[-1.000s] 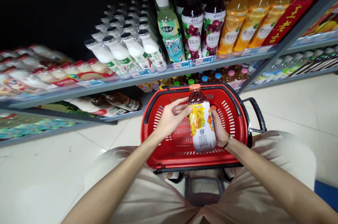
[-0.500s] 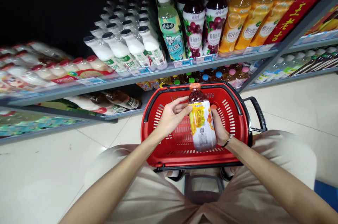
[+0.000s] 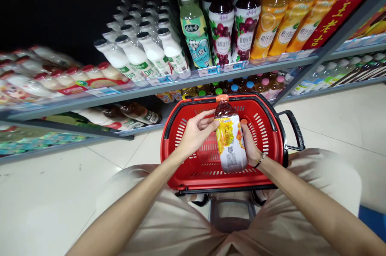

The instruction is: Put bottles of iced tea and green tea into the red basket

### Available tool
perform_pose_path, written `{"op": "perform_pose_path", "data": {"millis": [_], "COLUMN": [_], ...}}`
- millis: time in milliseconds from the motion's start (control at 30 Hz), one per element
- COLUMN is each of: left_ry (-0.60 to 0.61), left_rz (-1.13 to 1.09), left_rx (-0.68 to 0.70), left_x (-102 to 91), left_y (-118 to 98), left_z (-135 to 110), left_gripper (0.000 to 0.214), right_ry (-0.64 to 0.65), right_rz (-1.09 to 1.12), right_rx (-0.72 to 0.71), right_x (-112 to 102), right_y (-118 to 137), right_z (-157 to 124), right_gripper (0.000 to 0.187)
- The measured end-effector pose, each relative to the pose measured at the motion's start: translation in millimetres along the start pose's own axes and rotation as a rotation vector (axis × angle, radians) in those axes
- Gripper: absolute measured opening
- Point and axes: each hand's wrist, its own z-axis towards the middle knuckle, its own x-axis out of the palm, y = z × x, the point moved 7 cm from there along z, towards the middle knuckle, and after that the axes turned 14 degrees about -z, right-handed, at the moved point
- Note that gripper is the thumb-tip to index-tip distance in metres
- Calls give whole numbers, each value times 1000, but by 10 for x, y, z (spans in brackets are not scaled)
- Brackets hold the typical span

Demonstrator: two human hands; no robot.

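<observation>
both hands hold one juice bottle (image 3: 230, 137) upright over the red shopping basket (image 3: 273, 127). left hand (image 3: 195, 133) is wrapped on the bottle's upper side, fingers pinching near the shoulder just under the orange cap (image 3: 222, 98). right hand (image 3: 250, 145) cups the far side, mostly hidden behind the bottle, fingers pressed on it.

progress, judged: the bottle is off the shelf and in hand above the basket, not yet resting on the basket floor. the basket floor that shows is bare red mesh; part of it is hidden behind the bottle.

labels: the held bottle has a yellow-orange fruit label with a qr code low on it; its text is too small to read. behind the basket, the shelf (image 3: 181, 85) carries grape juice bottles (image 3: 221, 23) reading 葡萄汁饮料, orange juice bottles (image 3: 271, 19) reading 橙汁饮料, a pale green bottle (image 3: 193, 27) with unreadable script and white milk-drink bottles (image 3: 137, 57) with partial green lettering. the price tag (image 3: 208, 72) on the shelf edge looks like 3.80, not sure. red banner (image 3: 330, 23) right of the basket has gold chinese characters, not legible.
</observation>
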Motion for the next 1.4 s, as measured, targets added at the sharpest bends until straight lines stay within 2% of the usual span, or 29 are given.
{"op": "perform_pose_path", "data": {"millis": [200,333,467,600,733,900,1033,1133,1267,1333,1400], "left_ry": [15,41,90,116,84,-40,-88,-106,-165,-211,-263], "left_rz": [-1,-20,5,81,121,36,-49,-3,143,314,556], "left_rx": [0,35,42,41,47,43,0,-31,-7,16,15], "left_x": [7,21,51,89,69,-97,-271,-452,-735,-848,-924], "left_y": [0,-63,-80,-70,-44,54,117,130,161,197,255], "left_z": [5,-33,-140,-282,-423,-629,-738,-719,-563,-445,-308], "left_gripper": [77,77,77,89,88,63,58,56,60,62,61], "right_ry": [20,38,31,51,47,18,55,97,146,135,216], "right_rz": [-47,-111,-205,-251,-331,-527,-632,-772,-1200,-1443,-1703], "right_rx": [4,-65,-144,-170,-215,-206,-187,-194,-243,-243,-218], "right_x": [-12,13,27,49,86,125,177,263,380,359,334], "right_y": [-22,17,46,6,-31,-155,-349,-462,-509,-534,-645], "right_z": [7,-14,-55,-91,-165,-280,-297,-277,-197,-126,-74], "right_gripper": [50,55,57,60,56,56,48,50,68,71,66]}}
